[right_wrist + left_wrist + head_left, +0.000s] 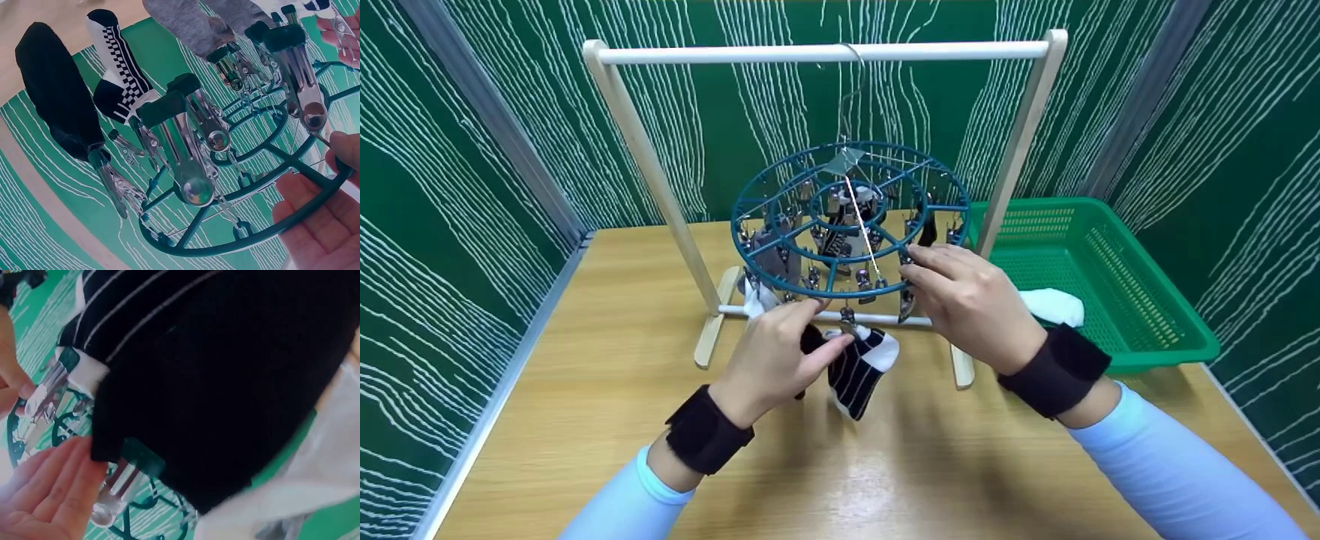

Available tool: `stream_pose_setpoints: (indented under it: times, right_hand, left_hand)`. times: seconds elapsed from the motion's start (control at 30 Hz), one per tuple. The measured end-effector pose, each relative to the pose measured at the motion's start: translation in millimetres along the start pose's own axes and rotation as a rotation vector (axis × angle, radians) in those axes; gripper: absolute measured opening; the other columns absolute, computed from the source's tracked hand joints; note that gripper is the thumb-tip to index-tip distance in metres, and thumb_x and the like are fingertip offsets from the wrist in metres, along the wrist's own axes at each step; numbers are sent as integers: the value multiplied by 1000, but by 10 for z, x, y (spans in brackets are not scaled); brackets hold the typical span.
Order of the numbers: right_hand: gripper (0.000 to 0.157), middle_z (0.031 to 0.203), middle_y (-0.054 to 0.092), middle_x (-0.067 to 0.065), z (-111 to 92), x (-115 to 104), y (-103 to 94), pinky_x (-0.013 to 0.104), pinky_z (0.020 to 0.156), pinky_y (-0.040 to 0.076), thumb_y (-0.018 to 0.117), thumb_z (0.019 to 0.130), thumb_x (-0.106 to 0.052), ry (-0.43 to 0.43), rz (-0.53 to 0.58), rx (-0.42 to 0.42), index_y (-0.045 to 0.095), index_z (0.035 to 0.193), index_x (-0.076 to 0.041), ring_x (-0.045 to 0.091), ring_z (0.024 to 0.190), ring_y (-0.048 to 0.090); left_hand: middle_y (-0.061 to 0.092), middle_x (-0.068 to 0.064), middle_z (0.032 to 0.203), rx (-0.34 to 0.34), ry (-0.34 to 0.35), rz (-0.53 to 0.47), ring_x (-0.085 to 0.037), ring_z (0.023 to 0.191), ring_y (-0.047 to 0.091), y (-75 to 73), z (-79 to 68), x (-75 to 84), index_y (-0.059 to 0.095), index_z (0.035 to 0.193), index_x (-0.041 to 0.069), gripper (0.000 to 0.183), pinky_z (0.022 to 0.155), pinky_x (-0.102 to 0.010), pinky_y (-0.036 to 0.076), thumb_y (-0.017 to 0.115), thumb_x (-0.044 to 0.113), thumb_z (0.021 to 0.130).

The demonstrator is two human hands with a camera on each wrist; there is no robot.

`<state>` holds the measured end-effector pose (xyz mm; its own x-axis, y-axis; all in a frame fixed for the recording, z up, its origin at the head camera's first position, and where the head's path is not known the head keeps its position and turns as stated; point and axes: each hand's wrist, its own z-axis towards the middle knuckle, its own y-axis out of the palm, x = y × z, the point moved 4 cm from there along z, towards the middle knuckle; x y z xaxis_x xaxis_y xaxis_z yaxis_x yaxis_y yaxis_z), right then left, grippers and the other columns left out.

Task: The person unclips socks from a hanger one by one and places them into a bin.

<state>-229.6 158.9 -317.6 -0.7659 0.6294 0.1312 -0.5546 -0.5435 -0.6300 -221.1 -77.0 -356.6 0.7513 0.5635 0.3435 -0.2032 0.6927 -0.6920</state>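
A round teal clip hanger [745,247] hangs from the rack. My right hand [964,304] holds its rim at the near right, with the thumb [344,147] on one side and fingers beneath. At the near edge my left hand [780,356] has straight fingers [70,486] touching the corner of a black sock [225,382], beside the metal clip [118,489] that grips it. Next to it hangs a black-and-white striped sock [859,375] from another clip [847,321]. In the right wrist view, a checkered sock [118,67], a dark sock [59,90] and a grey sock [183,25] hang farther round.
The rack has a white top bar [720,55] and wooden legs on the table [607,390]. At the right stands a green basket [1155,300] with a white cloth item [1054,306] inside. Several unused clips dangle from the hanger. Green patterned panels enclose the table.
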Motion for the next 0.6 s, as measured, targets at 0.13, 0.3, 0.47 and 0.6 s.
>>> stream_pose_setpoints:
  times: [0.13,0.3,0.47,0.6]
  right_hand:
    - [19,115,79,29,-1,14,-3,58,95,64,81,91,5,0,2,-2,80,110,6,44,105,79]
    - [19,114,79,29,-1,29,-10,58,95,64,81,90,5,4,-8,-16,80,109,6,44,104,79]
    - [18,114,79,29,-4,41,-7,58,95,64,80,91,5,1,-3,-16,80,109,6,44,104,79]
    - [17,113,79,29,-10,45,3,57,95,64,81,91,5,-3,5,-8,80,108,6,44,104,79]
  left_hand:
    - [76,-13,94,-84,-69,-69,-18,74,59,50,44,-21,71,116,-5,36,62,-31,52,83,23,98]
    - [76,-15,95,-171,-98,-79,-20,74,59,116,102,-23,71,118,-7,36,65,-30,49,78,25,103]
    - [72,-12,89,-252,-70,4,-20,74,61,167,142,18,70,112,-4,31,65,-35,55,69,27,109]
    - [72,-12,85,-280,-60,17,-21,72,61,177,179,44,71,108,-3,27,62,-37,55,66,24,110]
